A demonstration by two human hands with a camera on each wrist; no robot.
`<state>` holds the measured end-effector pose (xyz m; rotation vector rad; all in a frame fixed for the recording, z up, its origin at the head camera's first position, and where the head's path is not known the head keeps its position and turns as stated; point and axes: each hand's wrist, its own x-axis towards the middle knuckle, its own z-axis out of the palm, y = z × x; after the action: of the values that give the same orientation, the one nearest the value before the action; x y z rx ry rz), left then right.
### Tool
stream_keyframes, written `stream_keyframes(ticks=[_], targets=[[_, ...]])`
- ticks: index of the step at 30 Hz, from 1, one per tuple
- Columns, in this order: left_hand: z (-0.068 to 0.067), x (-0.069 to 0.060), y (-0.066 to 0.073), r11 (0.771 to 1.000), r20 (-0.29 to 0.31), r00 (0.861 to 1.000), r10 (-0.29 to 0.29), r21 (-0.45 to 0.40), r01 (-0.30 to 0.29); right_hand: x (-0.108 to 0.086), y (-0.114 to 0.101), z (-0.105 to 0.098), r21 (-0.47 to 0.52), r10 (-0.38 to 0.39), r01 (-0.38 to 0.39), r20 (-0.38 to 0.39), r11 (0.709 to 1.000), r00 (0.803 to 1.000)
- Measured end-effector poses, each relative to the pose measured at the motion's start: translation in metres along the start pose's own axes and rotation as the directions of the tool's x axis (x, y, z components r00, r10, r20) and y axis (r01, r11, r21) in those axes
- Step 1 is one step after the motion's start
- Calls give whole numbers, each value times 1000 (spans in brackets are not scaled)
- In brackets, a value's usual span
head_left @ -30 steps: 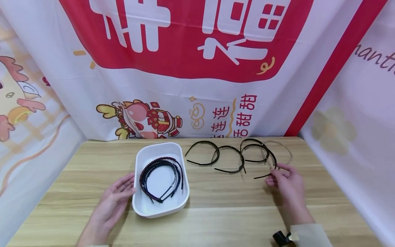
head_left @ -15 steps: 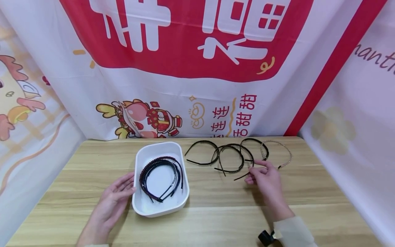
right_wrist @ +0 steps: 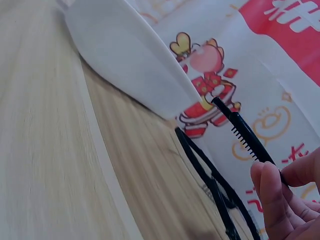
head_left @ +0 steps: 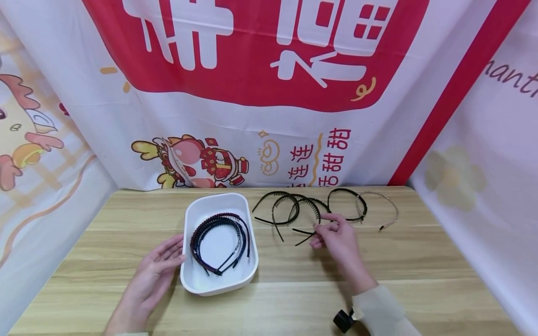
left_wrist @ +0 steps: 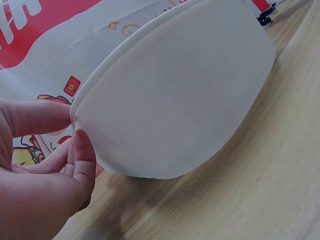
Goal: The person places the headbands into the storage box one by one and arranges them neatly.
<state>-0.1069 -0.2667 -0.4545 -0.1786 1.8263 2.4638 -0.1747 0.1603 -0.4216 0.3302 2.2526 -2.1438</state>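
1. Fingers of the right hand [head_left: 334, 237] pinch one leg of a black toothed band [right_wrist: 254, 137] with the thumb; center-right of the head view.
2. Change: over the last second that band has slid left in the frame, from right of the loose group to over its middle. It overlaps other bands there; contact can't be told.
3. Left hand [head_left: 149, 270], lower left: fingers loosely extended, tips on the left side of the box [head_left: 218, 242]. Unmoved.
4. Box sits left of center, bands [head_left: 195, 240] bunched inside; contents look the same.
5. Loose on the table [head_left: 269, 298], right of the box: black bands [head_left: 364, 208] and a thin pale one [head_left: 396, 210], rightmost.
6. Meaning, my read: gap to box is shrinking, transfer incomplete; held band remains outside. Snagging a loose band is the risk.
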Motion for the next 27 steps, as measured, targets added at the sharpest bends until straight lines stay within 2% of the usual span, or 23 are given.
stream_keyframes(ticks=[15,27], targets=[[0,0,-2,1000,11,1000,24,-8,-24,-3,-10,54,4,-36,36,94,999,995],[0,1,-3,1000,17,999,28,-11,-28,-13,-18,98,-40,-70,81,223,996,972]])
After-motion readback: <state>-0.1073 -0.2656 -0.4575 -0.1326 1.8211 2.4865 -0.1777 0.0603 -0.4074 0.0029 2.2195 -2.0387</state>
